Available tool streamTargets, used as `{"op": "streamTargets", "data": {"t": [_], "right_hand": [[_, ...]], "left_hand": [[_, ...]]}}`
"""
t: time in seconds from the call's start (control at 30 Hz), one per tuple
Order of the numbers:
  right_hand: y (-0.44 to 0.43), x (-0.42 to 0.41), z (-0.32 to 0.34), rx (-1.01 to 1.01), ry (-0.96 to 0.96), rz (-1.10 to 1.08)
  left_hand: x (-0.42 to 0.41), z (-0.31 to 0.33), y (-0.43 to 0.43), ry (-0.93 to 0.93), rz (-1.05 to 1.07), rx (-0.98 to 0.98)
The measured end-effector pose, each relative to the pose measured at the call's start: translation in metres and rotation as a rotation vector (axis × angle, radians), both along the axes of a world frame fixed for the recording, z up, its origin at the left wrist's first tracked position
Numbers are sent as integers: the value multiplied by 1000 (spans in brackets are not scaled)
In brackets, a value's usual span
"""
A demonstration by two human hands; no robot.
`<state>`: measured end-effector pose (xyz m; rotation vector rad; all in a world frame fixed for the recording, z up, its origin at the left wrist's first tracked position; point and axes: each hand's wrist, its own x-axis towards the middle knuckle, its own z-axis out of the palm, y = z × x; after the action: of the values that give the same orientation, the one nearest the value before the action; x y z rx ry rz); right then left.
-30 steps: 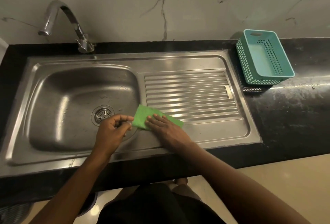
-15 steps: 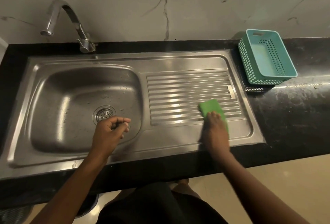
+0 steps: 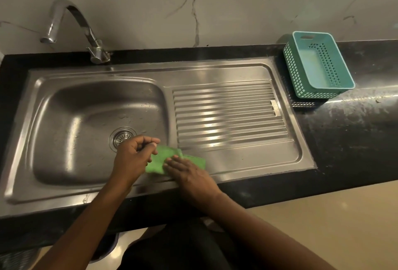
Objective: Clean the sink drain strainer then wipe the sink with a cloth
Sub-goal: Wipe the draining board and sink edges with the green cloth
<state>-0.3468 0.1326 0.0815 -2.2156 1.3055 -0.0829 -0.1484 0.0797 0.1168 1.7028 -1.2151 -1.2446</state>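
No readable text, label or number anywhere.

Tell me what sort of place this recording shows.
Most likely a home kitchen: a stainless steel sink with a ribbed drainboard and a curved tap, set in a dark stone counter.

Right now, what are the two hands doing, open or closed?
Left hand: closed, fingers curled, holding nothing visible.
Right hand: open, pressing flat on the cloth.

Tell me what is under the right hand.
The right hand presses the green cloth flat-fingered onto the front ledge of the sink. Whether cloth continues beneath the palm is hidden.
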Motion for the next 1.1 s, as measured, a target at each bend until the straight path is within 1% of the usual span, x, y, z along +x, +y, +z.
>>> {"op": "streamTargets", "data": {"t": [0.1,0.2,0.27,0.33,0.4,0.47,0.5,0.53,0.6,0.7,0.73,0.8,0.9,0.97,1.03,1.1], "right_hand": [[1,-61,2,8,23,-186],[9,-143,15,-11,115,-390],[15,-203,28,18,165,-564],[18,-243,37,61,204,-735],[18,-243,36,67,188,-845],[20,-215,29,32,128,-923],[22,-194,25,10,100,-903],[23,-171,22,0,67,-839],[23,-119,13,36,-1,-666],[21,-35,4,90,-62,-350],[21,-13,3,116,-73,-268],[20,6,4,144,-102,-146],[24,-17,5,101,-122,-31],[30,-48,5,49,-118,-33],[36,-86,3,48,-89,-107],[37,-136,4,37,-18,-252]], "left_hand": [[-4,-1,3,-1,0,16],[-10,0,6,11,-13,26],[-16,1,6,22,-16,25],[-21,1,6,31,-19,23],[-23,0,6,29,-37,18],[-27,-1,6,34,-44,16],[-29,-2,6,38,-44,18],[-30,-3,5,39,-45,21],[-36,-4,3,38,-61,26],[-47,-4,1,49,-75,20],[-50,-3,0,52,-78,12],[-56,-2,-3,44,-88,-3],[-64,-2,-6,43,-105,-11],[-69,-3,-7,43,-105,-11],[-71,-4,-8,45,-99,-10],[-72,-3,-7,33,-100,-9]]}}
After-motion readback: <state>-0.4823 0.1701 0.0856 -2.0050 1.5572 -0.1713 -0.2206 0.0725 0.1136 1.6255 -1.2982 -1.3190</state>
